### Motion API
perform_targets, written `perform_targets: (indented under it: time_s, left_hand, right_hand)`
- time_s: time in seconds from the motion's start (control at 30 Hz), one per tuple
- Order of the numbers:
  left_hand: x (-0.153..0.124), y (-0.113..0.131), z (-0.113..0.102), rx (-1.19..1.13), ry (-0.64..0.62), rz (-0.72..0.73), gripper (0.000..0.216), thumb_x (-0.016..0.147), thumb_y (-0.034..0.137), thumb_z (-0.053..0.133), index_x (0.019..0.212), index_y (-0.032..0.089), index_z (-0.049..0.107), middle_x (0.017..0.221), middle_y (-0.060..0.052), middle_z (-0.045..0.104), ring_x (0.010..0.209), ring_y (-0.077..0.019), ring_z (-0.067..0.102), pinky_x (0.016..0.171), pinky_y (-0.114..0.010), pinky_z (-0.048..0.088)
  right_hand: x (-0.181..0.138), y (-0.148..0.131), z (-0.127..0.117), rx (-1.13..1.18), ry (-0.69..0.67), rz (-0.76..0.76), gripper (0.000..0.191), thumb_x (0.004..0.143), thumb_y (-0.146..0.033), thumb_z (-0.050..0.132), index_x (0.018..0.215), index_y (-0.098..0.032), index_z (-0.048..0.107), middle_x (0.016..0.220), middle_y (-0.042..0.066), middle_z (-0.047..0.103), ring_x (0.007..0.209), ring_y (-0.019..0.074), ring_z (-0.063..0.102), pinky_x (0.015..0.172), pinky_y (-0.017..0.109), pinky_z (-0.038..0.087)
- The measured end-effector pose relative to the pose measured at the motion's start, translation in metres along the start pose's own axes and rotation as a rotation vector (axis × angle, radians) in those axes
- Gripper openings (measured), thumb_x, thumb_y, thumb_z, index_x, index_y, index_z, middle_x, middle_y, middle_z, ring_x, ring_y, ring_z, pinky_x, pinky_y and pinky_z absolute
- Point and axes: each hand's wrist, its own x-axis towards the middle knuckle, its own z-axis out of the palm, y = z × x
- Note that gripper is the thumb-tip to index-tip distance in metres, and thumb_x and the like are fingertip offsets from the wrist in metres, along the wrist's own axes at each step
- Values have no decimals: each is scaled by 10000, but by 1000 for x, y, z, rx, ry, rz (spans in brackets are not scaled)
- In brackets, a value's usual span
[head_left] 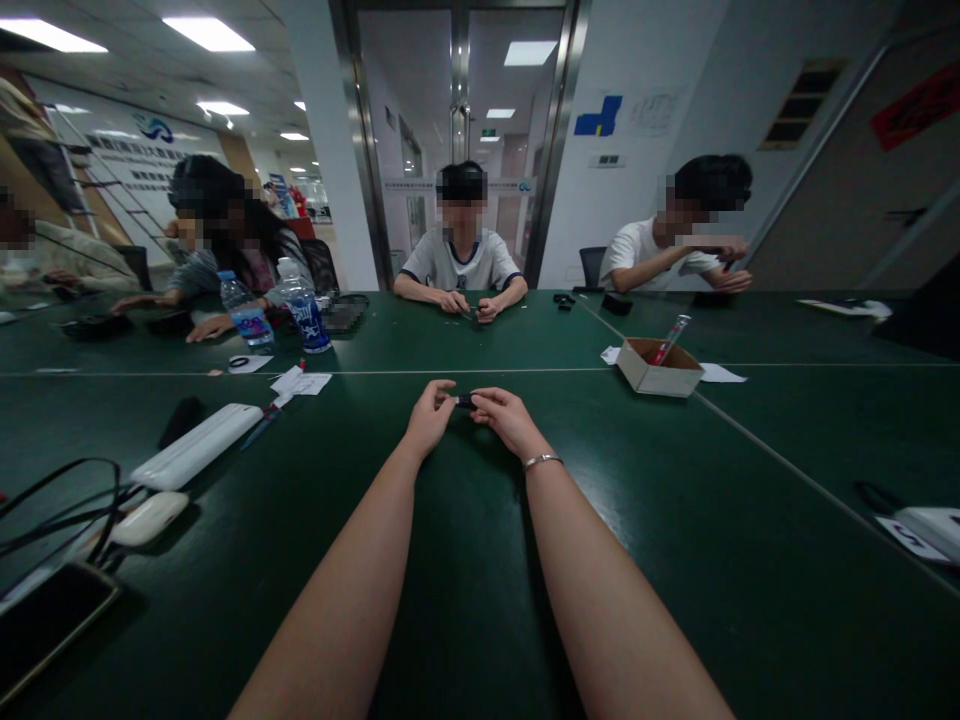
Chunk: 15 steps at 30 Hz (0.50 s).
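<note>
My left hand (430, 415) and my right hand (504, 415) meet over the dark green table (480, 560), fingers pinched together. Between the fingertips sits a small black object (464, 402), held from both sides. It is too small to name. A thin bracelet (541, 461) circles my right wrist. Both forearms stretch forward from the bottom of the view.
A cardboard box (660, 367) with a red-tipped pen stands right of my hands. At left lie a white power strip (196, 446), a white mouse-like case (148, 519), black cables, a phone (45, 625) and two water bottles (304, 305). Several people sit across the table.
</note>
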Motion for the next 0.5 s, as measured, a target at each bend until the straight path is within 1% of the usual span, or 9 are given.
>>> perform_targets:
  time_s: [0.07, 0.13, 0.2, 0.3, 0.37, 0.43, 0.5]
  left_hand:
    - [1, -2, 1, -14, 13, -22, 307, 826, 257, 561, 1122, 178, 565, 854, -28, 582, 708, -129, 538, 639, -235, 416]
    - [1, -3, 2, -40, 3, -61, 314, 867, 293, 508, 1153, 164, 534, 770, -12, 567, 652, -126, 525, 606, -234, 407]
    - [2, -3, 2, -55, -1, -56, 322, 869, 275, 501, 1172, 165, 514, 745, 1, 561, 637, -121, 523, 595, -226, 402]
    - [2, -2, 2, -64, 24, -68, 315, 848, 243, 524, 1155, 173, 522, 780, -2, 578, 627, -111, 522, 584, -217, 401]
    - [1, -1, 2, -62, 18, -91, 288, 869, 271, 503, 1133, 163, 538, 719, 3, 562, 590, -113, 506, 561, -220, 392]
    - [1, 0, 2, -51, 6, -79, 278, 878, 279, 494, 1122, 160, 552, 686, 4, 548, 594, -120, 508, 563, -221, 392]
    - [0, -1, 2, -37, 5, -64, 278, 869, 266, 504, 1124, 168, 560, 736, -8, 567, 634, -124, 525, 589, -224, 408]
  right_hand:
    - [1, 1, 0, -2, 1, -1, 274, 647, -209, 856, 853, -122, 697, 711, 39, 680, 592, 119, 639, 550, 188, 515]
    - [1, 1, 0, 1, -1, -1, 268, 651, -203, 852, 853, -120, 697, 708, 39, 678, 590, 119, 637, 552, 191, 515]
    - [1, 1, 0, 6, 2, 2, 258, 653, -194, 848, 849, -121, 697, 707, 38, 680, 582, 115, 633, 550, 189, 515]
    - [1, 1, 0, 9, 7, 11, 241, 657, -183, 843, 840, -124, 697, 705, 36, 682, 576, 113, 634, 544, 185, 517]
    - [1, 0, 1, 9, 9, 12, 228, 662, -175, 838, 835, -124, 697, 696, 31, 679, 574, 113, 634, 542, 183, 518]
    - [1, 0, 1, 7, 13, 13, 215, 669, -163, 831, 832, -122, 697, 688, 28, 676, 570, 112, 633, 539, 180, 518]
    - [1, -1, 1, 5, 14, 17, 201, 682, -150, 820, 836, -121, 695, 686, 28, 675, 568, 110, 632, 537, 178, 518]
